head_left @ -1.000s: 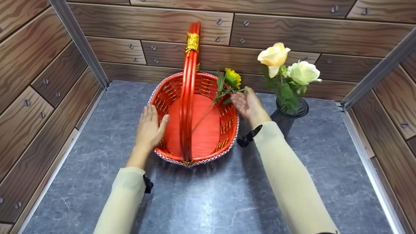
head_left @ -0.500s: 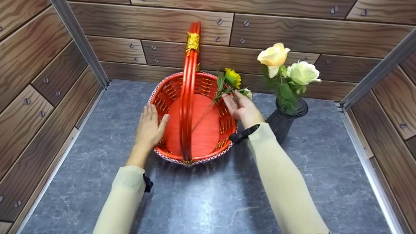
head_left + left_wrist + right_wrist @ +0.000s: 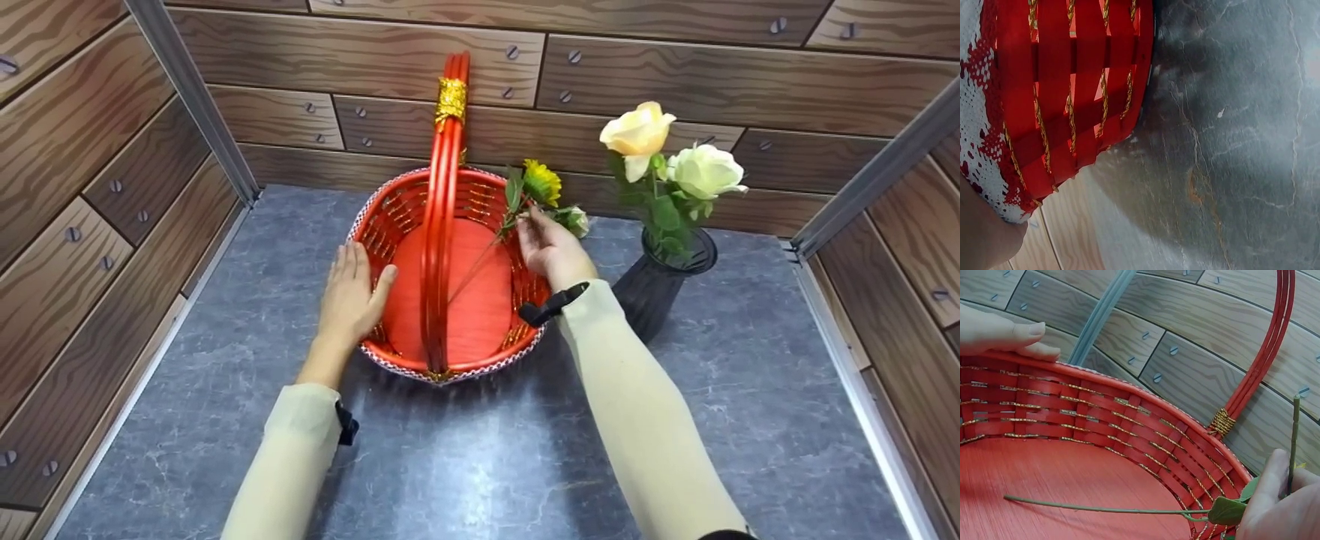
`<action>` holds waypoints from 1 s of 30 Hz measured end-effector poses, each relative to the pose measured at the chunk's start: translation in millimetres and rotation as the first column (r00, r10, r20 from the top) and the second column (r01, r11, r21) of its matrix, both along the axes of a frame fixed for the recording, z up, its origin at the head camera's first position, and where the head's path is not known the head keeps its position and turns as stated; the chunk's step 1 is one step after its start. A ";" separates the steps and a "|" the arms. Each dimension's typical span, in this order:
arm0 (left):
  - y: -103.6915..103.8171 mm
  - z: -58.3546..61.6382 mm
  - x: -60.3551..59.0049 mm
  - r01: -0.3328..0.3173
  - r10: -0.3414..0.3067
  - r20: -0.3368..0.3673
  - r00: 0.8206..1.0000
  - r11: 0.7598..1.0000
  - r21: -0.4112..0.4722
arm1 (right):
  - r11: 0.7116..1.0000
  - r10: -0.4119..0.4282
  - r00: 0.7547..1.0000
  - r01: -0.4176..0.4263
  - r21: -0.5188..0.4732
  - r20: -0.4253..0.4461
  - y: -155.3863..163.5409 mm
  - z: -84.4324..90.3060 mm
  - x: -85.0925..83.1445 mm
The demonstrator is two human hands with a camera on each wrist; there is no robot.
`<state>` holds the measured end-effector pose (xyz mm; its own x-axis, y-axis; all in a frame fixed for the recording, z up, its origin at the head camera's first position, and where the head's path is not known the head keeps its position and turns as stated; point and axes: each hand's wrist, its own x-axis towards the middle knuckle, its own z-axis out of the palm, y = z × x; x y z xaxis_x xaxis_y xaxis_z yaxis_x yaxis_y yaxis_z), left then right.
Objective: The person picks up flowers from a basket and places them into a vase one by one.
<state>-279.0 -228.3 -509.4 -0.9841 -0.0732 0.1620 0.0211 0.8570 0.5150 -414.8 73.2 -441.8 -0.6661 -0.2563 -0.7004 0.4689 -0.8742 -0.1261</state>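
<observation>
A red woven basket [image 3: 450, 373] with a tall handle [image 3: 444, 187] stands on the grey countertop. My left hand [image 3: 351, 292] rests flat on its left rim, thumb inside; the right wrist view shows this left hand [image 3: 999, 329] at the far rim. A yellow flower [image 3: 541, 182] leans on the right rim, its long stem [image 3: 1100, 509] lying across the basket floor. My right hand [image 3: 546, 247] is at that rim, its fingers [image 3: 1280, 506] pinching a second thin green stem [image 3: 1295, 439]. A pale bud [image 3: 576, 220] shows just beside the hand.
A dark vase [image 3: 656, 289] right of the basket holds a cream rose [image 3: 637, 131] and a white rose [image 3: 705, 171], close to my right forearm. Wood-patterned walls enclose the countertop [image 3: 487, 465] on three sides. The left wrist view shows the basket wall [image 3: 1072, 84].
My right hand moved left from open beside the basket to the rim, and its fingers closed on a thin stem. The pale bud came into sight. The left hand stayed put.
</observation>
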 end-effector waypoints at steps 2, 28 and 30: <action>1.0 -0.2 0.0 0.000 0.000 -0.003 1.000 1.000 -0.003 | 1.000 0.001 1.000 -0.001 0.016 0.002 1.5 -0.9 1.0; 0.2 0.7 1.7 0.004 -0.004 0.020 1.000 1.000 -0.004 | 0.804 0.274 0.893 -0.008 0.595 -0.358 6.5 0.7 35.8; 0.3 0.6 1.5 0.001 -0.001 0.016 1.000 1.000 -0.005 | 0.750 0.303 0.879 0.019 0.662 -0.368 7.7 -0.9 38.4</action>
<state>-277.4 -228.0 -508.8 -0.9866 -0.0715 0.1465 0.0136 0.8595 0.5109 -376.4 81.0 -442.8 -0.9240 0.0187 -0.3819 0.3356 -0.4391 -0.8334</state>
